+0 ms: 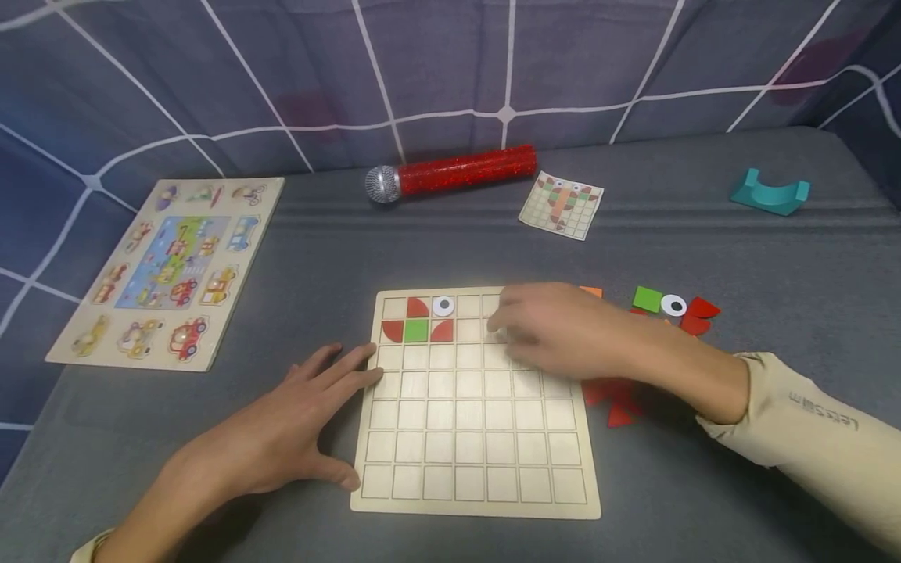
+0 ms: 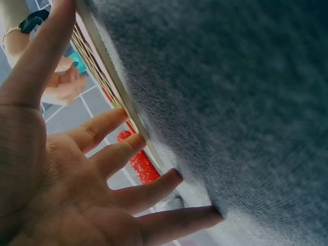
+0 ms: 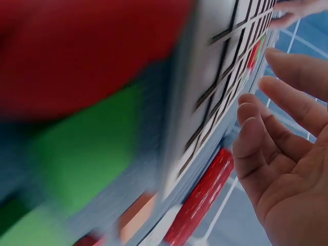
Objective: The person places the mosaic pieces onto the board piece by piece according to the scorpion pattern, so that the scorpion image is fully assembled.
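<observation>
A square wooden grid board (image 1: 464, 422) lies in the middle of the head view. Its upper left cells bear a green square (image 1: 416, 331), several red quarter-round pieces (image 1: 417, 306) and a white eye disc (image 1: 443, 306). Spread along the board's left edge, my left hand (image 1: 274, 438) touches it with its fingertips and thumb. My right hand (image 1: 563, 328) hovers over the upper right cells and covers some of them. In the right wrist view, its fingers (image 3: 253, 138) bend loosely and no piece shows between them.
Right of the board lie loose pieces: a green square (image 1: 647, 299), an eye disc (image 1: 673, 306) and several red pieces (image 1: 619, 414). Behind are a red microphone (image 1: 464, 172), a pattern card (image 1: 561, 205) and a teal cradle (image 1: 770, 195). A vehicle puzzle (image 1: 232, 305) lies left.
</observation>
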### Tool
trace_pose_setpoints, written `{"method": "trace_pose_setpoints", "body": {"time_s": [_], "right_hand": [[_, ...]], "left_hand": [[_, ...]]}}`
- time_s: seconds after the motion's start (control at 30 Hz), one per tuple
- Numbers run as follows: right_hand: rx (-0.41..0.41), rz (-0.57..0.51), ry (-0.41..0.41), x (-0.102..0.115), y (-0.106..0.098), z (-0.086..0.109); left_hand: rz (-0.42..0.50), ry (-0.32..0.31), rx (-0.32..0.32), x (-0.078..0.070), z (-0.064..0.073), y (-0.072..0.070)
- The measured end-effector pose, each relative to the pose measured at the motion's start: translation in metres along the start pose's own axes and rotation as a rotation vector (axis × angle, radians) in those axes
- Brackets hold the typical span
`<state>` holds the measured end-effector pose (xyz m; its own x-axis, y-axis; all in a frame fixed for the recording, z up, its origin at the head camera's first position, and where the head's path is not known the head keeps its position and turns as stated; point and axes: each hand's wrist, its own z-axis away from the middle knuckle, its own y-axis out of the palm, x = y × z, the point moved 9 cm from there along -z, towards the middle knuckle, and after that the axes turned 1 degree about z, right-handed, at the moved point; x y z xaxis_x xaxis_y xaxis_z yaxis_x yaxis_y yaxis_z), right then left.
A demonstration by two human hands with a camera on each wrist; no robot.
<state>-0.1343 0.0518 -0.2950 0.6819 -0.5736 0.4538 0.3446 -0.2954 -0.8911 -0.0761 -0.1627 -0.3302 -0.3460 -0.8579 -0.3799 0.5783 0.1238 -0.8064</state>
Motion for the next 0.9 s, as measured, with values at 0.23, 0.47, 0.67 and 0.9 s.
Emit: {"method": "trace_pose_setpoints", "body": {"time_s": [0.23, 0.47, 0.67, 0.9], "right_hand": [[-0.074, -0.015, 0.113, -0.040, -0.021, 0.044], [-0.074, 0.024, 0.255, -0.076, -0.026, 0.065], [-0.051, 0.045, 0.277, -0.085, -0.023, 0.065], [-0.055, 0.058, 0.278, -0.087, -0.024, 0.061]], "left_hand": [[0.008, 0.002, 0.001, -0.001, 0.000, 0.000], [0.041, -0.005, 0.016, 0.002, 0.001, 0.001], [0.039, 0.009, 0.010, 0.001, 0.002, 0.000], [0.020, 0.017, -0.009, -0.001, 0.002, -0.001]]}}
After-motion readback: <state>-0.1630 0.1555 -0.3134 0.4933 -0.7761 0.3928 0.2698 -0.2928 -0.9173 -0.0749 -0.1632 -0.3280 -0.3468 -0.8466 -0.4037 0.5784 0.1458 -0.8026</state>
